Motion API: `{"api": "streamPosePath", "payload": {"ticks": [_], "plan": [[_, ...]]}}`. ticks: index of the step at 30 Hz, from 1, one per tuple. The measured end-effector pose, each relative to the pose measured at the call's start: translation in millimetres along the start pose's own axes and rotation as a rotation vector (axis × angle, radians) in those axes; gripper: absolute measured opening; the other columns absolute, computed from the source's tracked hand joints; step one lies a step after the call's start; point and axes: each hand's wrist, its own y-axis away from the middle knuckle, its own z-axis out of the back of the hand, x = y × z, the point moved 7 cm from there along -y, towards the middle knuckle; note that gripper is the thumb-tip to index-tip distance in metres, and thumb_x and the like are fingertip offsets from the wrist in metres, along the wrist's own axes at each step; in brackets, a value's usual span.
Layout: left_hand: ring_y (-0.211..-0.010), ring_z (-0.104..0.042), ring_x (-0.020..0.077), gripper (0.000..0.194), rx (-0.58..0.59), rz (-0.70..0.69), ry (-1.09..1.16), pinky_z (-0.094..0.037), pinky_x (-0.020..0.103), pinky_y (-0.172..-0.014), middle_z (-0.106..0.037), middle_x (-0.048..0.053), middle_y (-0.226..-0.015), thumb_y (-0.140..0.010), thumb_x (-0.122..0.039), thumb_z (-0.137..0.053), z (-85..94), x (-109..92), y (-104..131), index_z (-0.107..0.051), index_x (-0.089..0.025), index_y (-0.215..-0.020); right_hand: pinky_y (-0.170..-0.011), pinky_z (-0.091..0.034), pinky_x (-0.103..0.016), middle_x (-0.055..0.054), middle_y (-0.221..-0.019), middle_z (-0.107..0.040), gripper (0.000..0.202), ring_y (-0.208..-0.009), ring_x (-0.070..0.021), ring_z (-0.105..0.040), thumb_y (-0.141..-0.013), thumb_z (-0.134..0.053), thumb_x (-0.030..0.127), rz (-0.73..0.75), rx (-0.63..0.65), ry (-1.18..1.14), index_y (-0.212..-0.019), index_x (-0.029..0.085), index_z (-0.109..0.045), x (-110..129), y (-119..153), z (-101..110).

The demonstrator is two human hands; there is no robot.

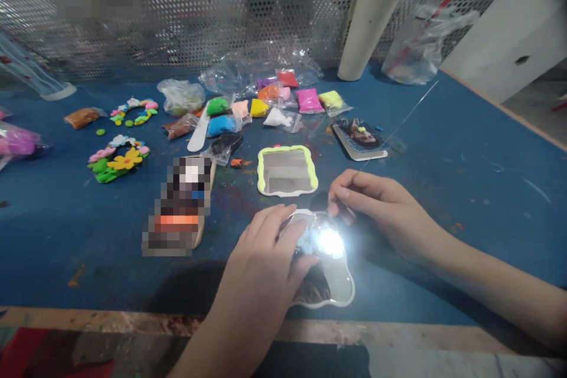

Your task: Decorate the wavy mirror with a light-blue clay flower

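A wavy white-edged mirror [343, 283] lies near the table's front edge, with a bright light reflected in it. My left hand [270, 248] rests over its left side, fingers bent onto the surface; what lies beneath the fingertips is partly hidden. At the mirror's upper right edge, my right hand [354, 198] pinches a long thin clear rod [411, 112] that slants up to the right; its lower tip is near the edge. Just behind stands out a second mirror [287, 171], lying flat with yellow clay along its frame.
Left of the mirrors lies a phone [181, 207]. Bagged coloured clay [310, 100], a white spatula [199, 130] and flower-decorated rings [117, 159] lie farther back. A tumbler [374, 23] and plastic bag [411, 47] stand by the mesh panel. A patterned case [361, 136] lies right.
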Motion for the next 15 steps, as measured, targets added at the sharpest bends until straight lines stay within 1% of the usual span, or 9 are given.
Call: {"api": "streamPosePath", "payload": {"ticks": [3,6,8,11,15], "plan": [[-0.117,-0.051,0.0267,0.041,0.040,-0.032,0.044,-0.047,0.047,-0.095,-0.059,0.011,-0.125,-0.080,-0.012,-0.066,1.8,3,-1,-0.056,-0.016,-0.119,-0.056,-0.039,-0.024,0.002,-0.065,-0.058,0.018,-0.056,-0.0091,-0.047,-0.089,-0.054,0.026,0.003,0.003,0.007,-0.072,0.019,-0.056,1,0,-1],[-0.119,-0.049,0.0265,0.048,0.010,-0.032,0.076,-0.045,0.046,-0.098,-0.058,0.013,-0.126,-0.078,-0.017,-0.070,1.8,6,0,-0.053,-0.012,-0.123,-0.057,-0.040,-0.023,0.002,-0.066,-0.058,0.018,-0.056,-0.0086,-0.047,-0.089,-0.054,0.026,0.018,-0.016,0.016,-0.073,0.019,-0.057,0,2,-1],[-0.118,-0.050,0.0270,0.048,-0.031,-0.034,0.074,-0.045,0.047,-0.098,-0.058,0.013,-0.126,-0.077,-0.017,-0.071,-0.3,5,2,-0.054,-0.011,-0.121,-0.059,-0.041,-0.023,0.002,-0.068,-0.058,0.019,-0.058,-0.0088,-0.049,-0.089,-0.055,0.027,0.034,-0.032,0.024,-0.073,0.019,-0.057,0,5,-1],[-0.117,-0.051,0.0270,0.044,-0.072,-0.023,0.073,-0.045,0.048,-0.097,-0.058,0.013,-0.126,-0.077,-0.015,-0.070,-5.1,5,4,-0.056,-0.013,-0.118,-0.060,-0.043,-0.024,0.001,-0.069,-0.059,0.019,-0.060,-0.0100,-0.052,-0.089,-0.055,0.029,0.036,-0.035,0.038,-0.073,0.019,-0.058,-1,10,-4],[-0.119,-0.050,0.0259,0.045,-0.068,0.000,0.094,-0.044,0.047,-0.099,-0.057,0.011,-0.128,-0.078,-0.015,-0.069,-8.8,5,6,-0.054,-0.016,-0.120,-0.059,-0.046,-0.025,0.000,-0.069,-0.062,0.019,-0.059,-0.0116,-0.054,-0.088,-0.056,0.033,0.016,-0.028,0.057,-0.074,0.020,-0.058,-1,15,-9]]}}
